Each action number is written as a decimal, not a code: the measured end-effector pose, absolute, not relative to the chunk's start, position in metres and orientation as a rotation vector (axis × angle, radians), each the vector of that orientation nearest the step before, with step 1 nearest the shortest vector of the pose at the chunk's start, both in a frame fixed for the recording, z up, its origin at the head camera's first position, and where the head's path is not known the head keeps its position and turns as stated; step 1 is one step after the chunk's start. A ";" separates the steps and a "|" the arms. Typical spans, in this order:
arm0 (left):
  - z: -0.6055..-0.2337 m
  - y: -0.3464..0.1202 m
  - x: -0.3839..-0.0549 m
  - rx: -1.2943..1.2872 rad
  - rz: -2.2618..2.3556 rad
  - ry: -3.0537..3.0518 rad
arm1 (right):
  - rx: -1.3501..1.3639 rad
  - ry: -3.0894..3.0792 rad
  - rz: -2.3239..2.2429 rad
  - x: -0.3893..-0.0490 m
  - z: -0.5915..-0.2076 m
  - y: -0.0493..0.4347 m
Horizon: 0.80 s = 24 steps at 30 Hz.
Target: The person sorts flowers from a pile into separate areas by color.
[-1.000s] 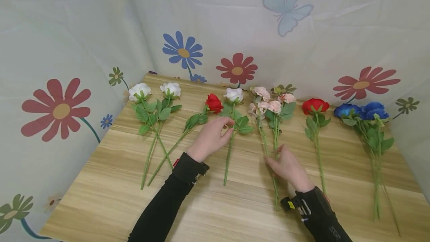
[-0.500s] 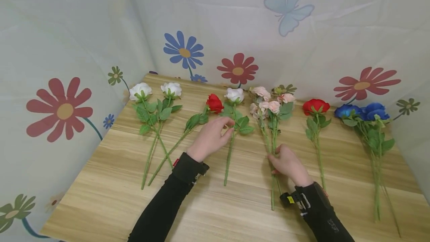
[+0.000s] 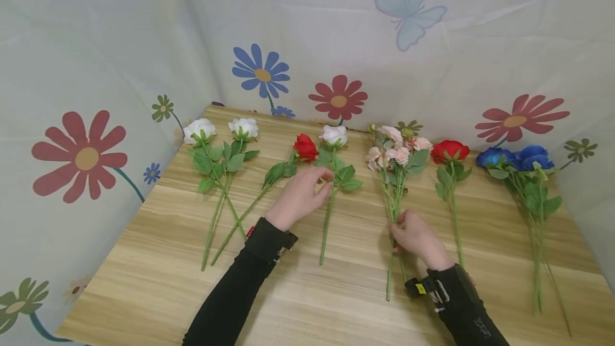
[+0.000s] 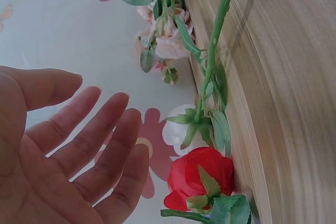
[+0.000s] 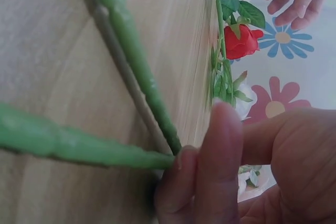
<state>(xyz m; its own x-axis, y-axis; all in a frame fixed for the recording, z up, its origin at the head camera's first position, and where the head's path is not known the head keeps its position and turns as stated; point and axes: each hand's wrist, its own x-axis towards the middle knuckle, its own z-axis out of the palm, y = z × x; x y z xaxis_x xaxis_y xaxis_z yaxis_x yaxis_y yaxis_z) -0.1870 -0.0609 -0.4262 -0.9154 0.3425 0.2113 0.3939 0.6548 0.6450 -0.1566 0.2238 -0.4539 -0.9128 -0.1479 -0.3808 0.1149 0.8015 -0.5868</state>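
Observation:
My right hand [image 3: 419, 236] pinches the green stems [image 5: 84, 148] of the pale pink flowers [image 3: 397, 151] between thumb and fingers. Two stems cross at the fingertips in the right wrist view, and their lower ends run on toward the front of the table. Relaxed and holding nothing, my left hand [image 3: 301, 194] hovers over the table between a red rose [image 3: 306, 148] and a white rose [image 3: 334, 135]. In the left wrist view its fingers spread apart, beside the same red rose [image 4: 195, 179].
Two white roses [image 3: 244, 128] with crossing stems lie at the left of the wooden table [image 3: 158, 260]. A second red rose [image 3: 450, 151] is right of the pink flowers, with blue flowers [image 3: 533, 158] farther right. A printed curtain [image 3: 307, 25] stands behind the table.
My right hand has taken hold of the pink flowers' stems and drawn them together. The pink blooms have shifted right, closer to the red rose there. My left hand has barely moved.

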 end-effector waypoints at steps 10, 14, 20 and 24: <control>-0.426 -0.061 -0.187 -0.613 -1.103 -2.801 | -0.003 2.631 -0.860 -0.151 -0.449 0.222; -0.424 -0.063 -0.186 -0.600 -1.082 -2.799 | -0.024 2.732 -0.867 -0.149 -0.443 0.220; -0.420 -0.069 -0.183 -0.574 -0.983 -2.772 | -0.163 2.950 -0.952 -0.147 -0.435 0.209; -0.415 -0.073 -0.180 -0.554 -0.908 -2.758 | -0.222 3.003 -1.052 -0.148 -0.432 0.196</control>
<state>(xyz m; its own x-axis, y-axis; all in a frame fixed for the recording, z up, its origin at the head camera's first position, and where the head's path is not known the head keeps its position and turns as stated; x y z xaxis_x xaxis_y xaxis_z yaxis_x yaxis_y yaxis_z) -0.1798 -0.0734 -0.4155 -0.9131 0.2901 0.2867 0.4036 0.7433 0.5334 -0.1478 0.1958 -0.4315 -0.9892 -0.1150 0.0912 -0.1468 0.7729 -0.6173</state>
